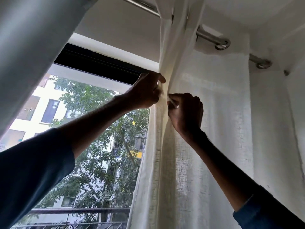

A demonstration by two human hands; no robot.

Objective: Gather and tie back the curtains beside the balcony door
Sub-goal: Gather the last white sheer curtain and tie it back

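Sleeve: blue left sleeve (pixel 33 171) filled the lower left corner, closest to the camera; both arms reached up.
Left hand (pixel 145 92): its fingers were curled and pinched a fold at the edge of the white curtain (pixel 211 129).
Right hand (pixel 185 113): just beside the other hand, fingers curled tight, pinching a small bit of the same cloth.
Position of white curtain: it hung from the metal rod (pixel 212 38), right of the door opening, gathered into folds where the hands met.
Grey curtain (pixel 33 47): upper left, well apart.
Outside: railing (pixel 74 211) and trees (pixel 99 162).
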